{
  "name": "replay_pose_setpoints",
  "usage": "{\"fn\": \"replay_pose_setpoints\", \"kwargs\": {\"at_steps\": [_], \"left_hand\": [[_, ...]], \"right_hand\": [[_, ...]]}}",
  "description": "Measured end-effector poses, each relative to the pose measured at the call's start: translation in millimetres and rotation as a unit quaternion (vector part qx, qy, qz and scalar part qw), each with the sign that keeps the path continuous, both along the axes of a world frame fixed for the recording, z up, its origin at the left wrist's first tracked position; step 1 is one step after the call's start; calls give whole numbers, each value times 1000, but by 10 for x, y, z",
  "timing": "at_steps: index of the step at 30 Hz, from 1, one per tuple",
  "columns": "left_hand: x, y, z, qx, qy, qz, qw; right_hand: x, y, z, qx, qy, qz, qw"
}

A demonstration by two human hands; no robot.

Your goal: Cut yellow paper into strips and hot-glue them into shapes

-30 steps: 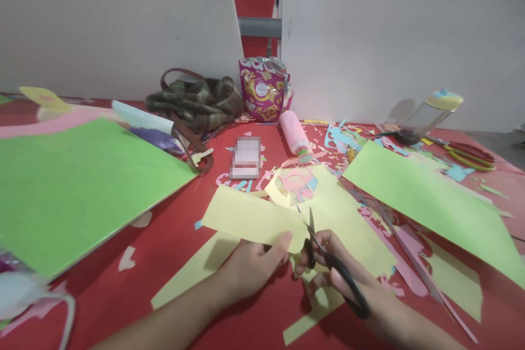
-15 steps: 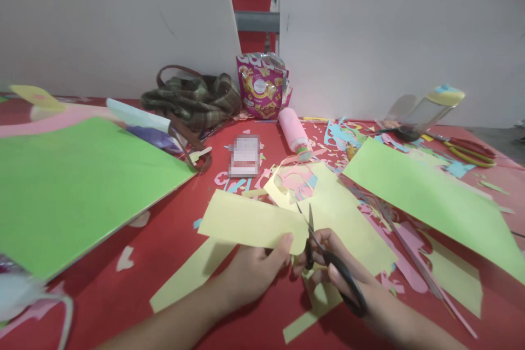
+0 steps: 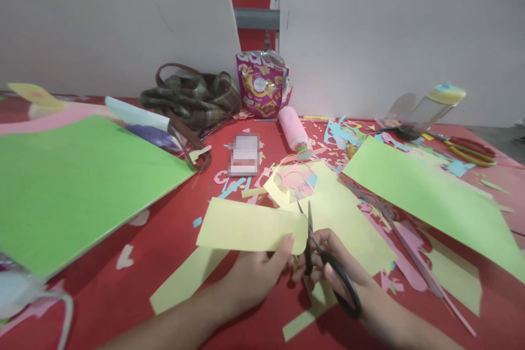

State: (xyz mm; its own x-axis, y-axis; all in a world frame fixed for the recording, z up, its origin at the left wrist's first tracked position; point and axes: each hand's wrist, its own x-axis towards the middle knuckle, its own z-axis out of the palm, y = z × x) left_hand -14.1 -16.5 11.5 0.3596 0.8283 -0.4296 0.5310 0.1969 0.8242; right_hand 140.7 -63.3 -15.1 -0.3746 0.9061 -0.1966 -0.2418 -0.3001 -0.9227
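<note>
My left hand (image 3: pixel 262 273) pinches a strip of pale yellow paper (image 3: pixel 246 227) near its right end, thumb on top. The strip is held above the table, and its right corner is rounded. Black-handled scissors (image 3: pixel 344 279) are in my right hand (image 3: pixel 336 257), with my fingers through the handles. Their blades stand slightly apart, pointing away from me, right beside the strip's right end. Under them lies a larger pale yellow sheet (image 3: pixel 348 219) with a hole cut near its far left corner. More yellow offcuts (image 3: pixel 184 279) rest on the red table below my hands.
Green sheets lie at left (image 3: pixel 82 191) and right (image 3: pixel 435 202). Behind are a plaid bag (image 3: pixel 197 98), a purple snack pouch (image 3: pixel 262 85), a pink bottle (image 3: pixel 293 128) and a blurred-out card-like item (image 3: pixel 245 155). Paper scraps (image 3: pixel 340 134), red-and-yellow-handled scissors (image 3: pixel 471 150) and a tilted clear container (image 3: pixel 430 109) are at right.
The far left end of the yellow strip has dipped slightly toward me. The scissors have shifted a little to the left in my right hand. Everything else stays where it was.
</note>
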Motion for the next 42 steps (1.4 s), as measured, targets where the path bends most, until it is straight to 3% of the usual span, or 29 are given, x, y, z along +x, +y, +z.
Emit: {"fn": "replay_pose_setpoints", "kwargs": {"at_steps": [6,14,18,24,28,31,42], "left_hand": [[-14,32,21,1,3,-46,999],[-59,107,108,32,53,-27,998],[-91,132,63,2,94,-35,995],[-155,194,-37,109,24,-51,992],[-198,279,88,76,23,-127,989],[-227,330,155,67,24,-135,988],[-271,382,59,73,-5,-121,990]], "right_hand": [[-1,12,-14,25,1,13,1000],[-16,20,12,5,1,-5,1000],[-24,31,36,1,11,-1,1000],[-12,33,49,-18,19,3,1000],[-9,26,48,-26,5,9,1000],[-14,27,54,-27,-6,9,1000],[8,35,44,-11,42,27,999]]}}
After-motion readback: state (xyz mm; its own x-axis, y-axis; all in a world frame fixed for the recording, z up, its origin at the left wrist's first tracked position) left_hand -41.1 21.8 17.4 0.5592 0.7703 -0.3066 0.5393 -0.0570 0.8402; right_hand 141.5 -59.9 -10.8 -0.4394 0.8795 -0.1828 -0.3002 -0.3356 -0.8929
